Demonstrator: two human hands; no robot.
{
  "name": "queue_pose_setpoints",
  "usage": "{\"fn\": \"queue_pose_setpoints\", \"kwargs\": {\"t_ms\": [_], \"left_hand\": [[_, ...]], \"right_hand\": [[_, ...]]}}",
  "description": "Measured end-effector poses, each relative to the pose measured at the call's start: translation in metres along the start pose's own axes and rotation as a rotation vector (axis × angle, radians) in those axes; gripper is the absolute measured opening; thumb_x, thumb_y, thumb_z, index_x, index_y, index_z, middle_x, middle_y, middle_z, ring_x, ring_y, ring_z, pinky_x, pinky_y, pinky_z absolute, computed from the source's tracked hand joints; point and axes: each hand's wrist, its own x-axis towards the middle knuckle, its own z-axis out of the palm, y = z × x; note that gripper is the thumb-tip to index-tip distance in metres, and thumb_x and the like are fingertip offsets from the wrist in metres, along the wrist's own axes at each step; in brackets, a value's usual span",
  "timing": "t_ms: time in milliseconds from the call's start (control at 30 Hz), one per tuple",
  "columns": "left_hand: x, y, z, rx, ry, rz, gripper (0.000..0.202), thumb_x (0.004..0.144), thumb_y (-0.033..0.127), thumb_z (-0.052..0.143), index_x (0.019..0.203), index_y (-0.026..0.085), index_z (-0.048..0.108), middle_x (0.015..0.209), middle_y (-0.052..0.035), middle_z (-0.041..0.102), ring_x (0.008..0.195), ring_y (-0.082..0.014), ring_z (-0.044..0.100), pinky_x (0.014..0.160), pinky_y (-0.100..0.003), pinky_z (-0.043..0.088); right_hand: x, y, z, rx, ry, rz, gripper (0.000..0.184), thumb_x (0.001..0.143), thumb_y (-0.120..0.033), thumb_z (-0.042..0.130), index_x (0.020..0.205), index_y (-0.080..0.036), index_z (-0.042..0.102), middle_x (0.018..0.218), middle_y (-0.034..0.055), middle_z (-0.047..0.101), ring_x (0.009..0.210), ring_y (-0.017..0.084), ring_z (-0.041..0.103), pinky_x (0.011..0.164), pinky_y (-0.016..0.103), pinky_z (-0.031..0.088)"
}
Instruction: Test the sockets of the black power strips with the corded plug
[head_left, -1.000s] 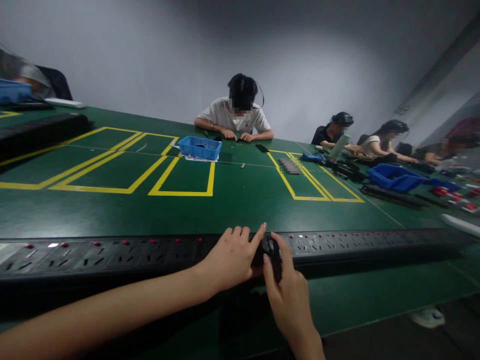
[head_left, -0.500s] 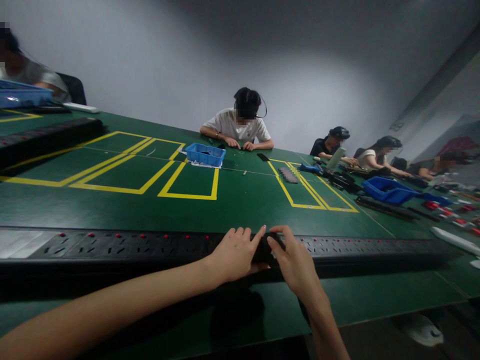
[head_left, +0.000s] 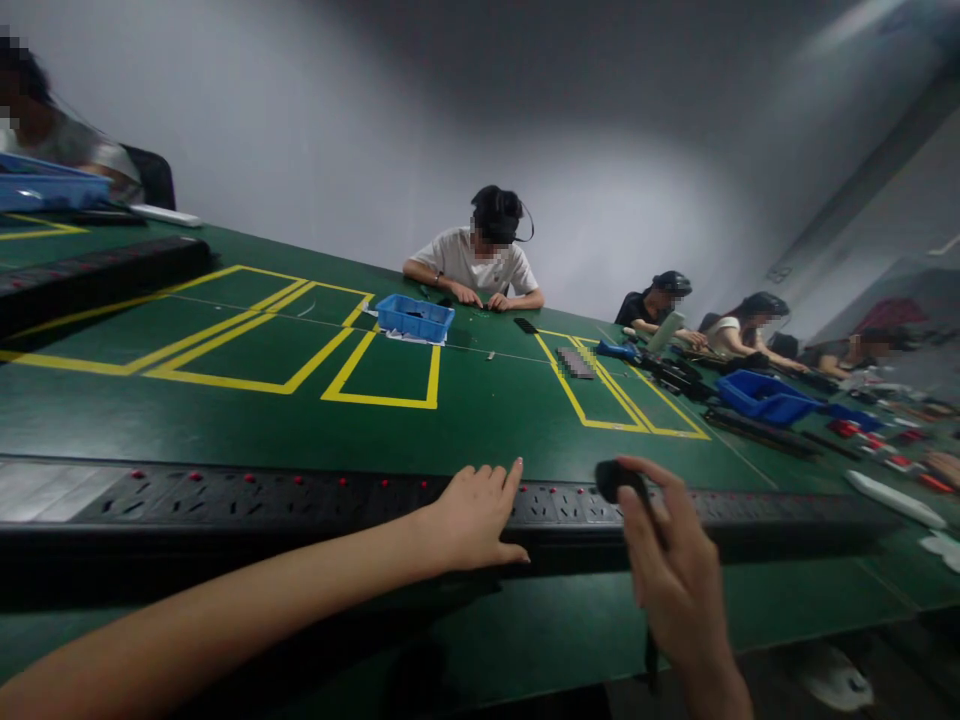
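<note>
Across the lower part of my head feed, from half past eight to half past three, runs a long power strip (head_left: pixel 559 510) of smooth black plastic, slotted with sockets and dotted with small red buttons. Under it spreads a dully glossy green counter (head_left: pixel 450 440), with yellow tape (head_left: pixel 382 403) laid in straight-edged rectangles toward nine and three o'clock. I see a rigid blue bin (head_left: pixel 415 325) at ten, white paper under its edge, and a co-worker (head_left: pixel 499 275) in a white top bent over the counter at twelve. Half a second ago my two hands were close together over the strip; now the right hand (head_left: pixel 675 560) has pulled away to four o'clock, baring sockets between them, while the left hand (head_left: pixel 476 520) stays at six. The left fingers lie loosely extended across the strip, thumb spread toward its near side, resting without closing. The right fingers are pinched around what looks like a black plug (head_left: pixel 613 480), at four o'clock. Its dark, rounded head pokes past the fingertips, finer detail lost to blur, and a black cord (head_left: pixel 651 650) hangs below the palm at five. From here it overlaps the strip; I can't tell how high above it is.
</note>
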Motion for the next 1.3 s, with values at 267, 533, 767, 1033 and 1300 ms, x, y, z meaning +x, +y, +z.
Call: {"fn": "queue_pose_setpoints", "kwargs": {"t_ms": [267,533,767,1033,1300], "left_hand": [[-0.035,-0.024,-0.004,0.042,0.036,-0.125,0.086,0.074,0.070,0.032,0.133,0.007,0.030,0.112,-0.0179,0.054,0.096,-0.0314,0.050,0.082,-0.043,0.034],[-0.036,-0.018,-0.004,0.070,0.075,-0.120,0.080,0.076,0.068,0.032,0.130,0.008,0.034,0.109,-0.0185,0.055,0.095,-0.0300,0.052,0.081,-0.041,0.034],[-0.035,-0.018,-0.008,0.076,0.077,-0.109,0.076,0.073,0.068,0.038,0.121,0.009,0.043,0.101,-0.0159,0.057,0.091,-0.0287,0.053,0.079,-0.039,0.036],[-0.035,-0.019,-0.010,0.062,0.069,-0.109,0.076,0.074,0.066,0.039,0.124,0.009,0.040,0.099,-0.0154,0.057,0.091,-0.0281,0.053,0.078,-0.038,0.037],[-0.034,-0.020,-0.008,0.080,0.050,-0.110,0.074,0.075,0.059,0.044,0.127,0.007,0.036,0.098,-0.0153,0.056,0.089,-0.0283,0.053,0.077,-0.038,0.037]], "right_hand": [[0.003,-0.003,0.061,-0.213,-0.428,-0.007,0.029,0.089,-0.037,0.029,0.107,-0.023,0.048,0.070,0.0011,0.062,0.060,0.015,0.059,0.053,0.023,0.034],[0.013,-0.023,0.065,-0.604,-0.498,-0.100,0.025,0.091,-0.034,0.023,0.103,-0.024,0.043,0.069,0.0024,0.064,0.065,0.021,0.063,0.053,0.024,0.032],[0.020,-0.028,0.068,-0.659,-0.523,-0.139,0.026,0.092,-0.035,0.021,0.102,-0.022,0.042,0.069,0.0039,0.063,0.066,0.022,0.063,0.055,0.026,0.036],[0.011,-0.033,0.074,-0.714,-0.521,-0.175,0.023,0.091,-0.030,0.022,0.100,-0.020,0.041,0.068,0.0048,0.063,0.065,0.024,0.064,0.055,0.030,0.043],[-0.003,-0.040,0.088,-0.793,-0.492,-0.235,0.027,0.091,-0.022,0.022,0.112,-0.018,0.038,0.066,0.0082,0.065,0.063,0.025,0.065,0.053,0.032,0.045]]}}
